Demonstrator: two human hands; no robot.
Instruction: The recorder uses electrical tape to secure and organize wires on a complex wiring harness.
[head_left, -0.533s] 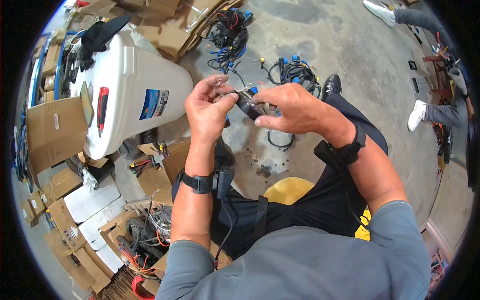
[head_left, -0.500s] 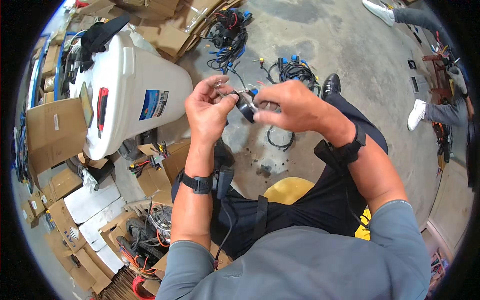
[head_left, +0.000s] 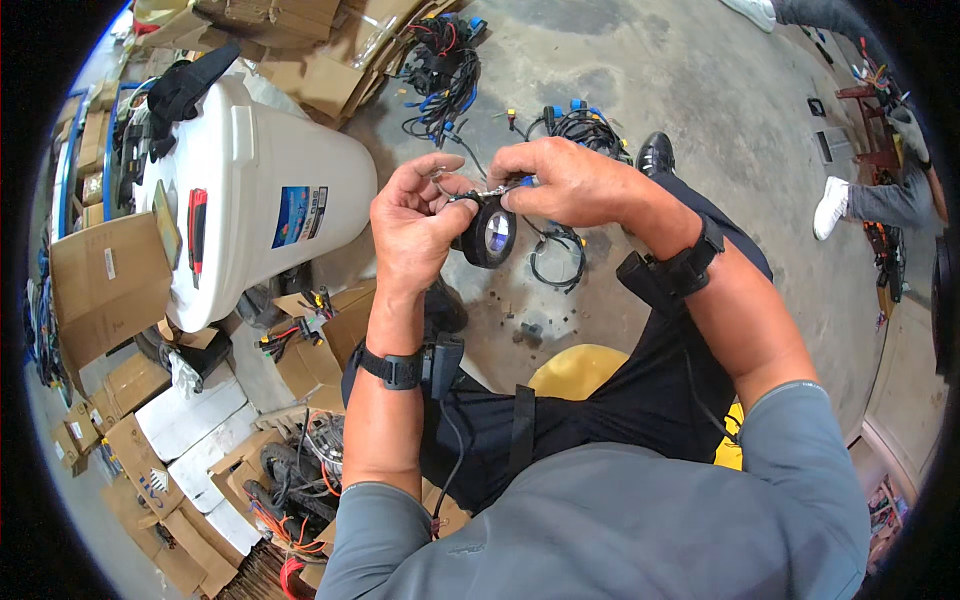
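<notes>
In front of my knees, both hands work close together on a thin cable (head_left: 492,191). My left hand (head_left: 415,220) is closed, thumb and fingers pinching the cable, its other fingers curled above. Just to the right of that thumb hangs a thick black ring (head_left: 482,246) with a pale, shiny middle, much like a roll of tape. I cannot tell whether the left thumb also grips it. My right hand (head_left: 560,185) pinches the cable a little further right, above the ring. A bit of blue shows at its fingertips.
Bundled black cables with blue connectors (head_left: 582,128) lie on the floor ahead; another bundle (head_left: 440,85) lies further left. A white bucket (head_left: 330,185) on its side carries a red-and-black cutter (head_left: 197,235). Cardboard boxes (head_left: 110,270) crowd the left. Another person's shoe (head_left: 831,208) stands at right.
The black ring has turned so its pale middle faces me. My right hand has moved slightly left and up, off the ring's side, and now pinches the cable above it.
</notes>
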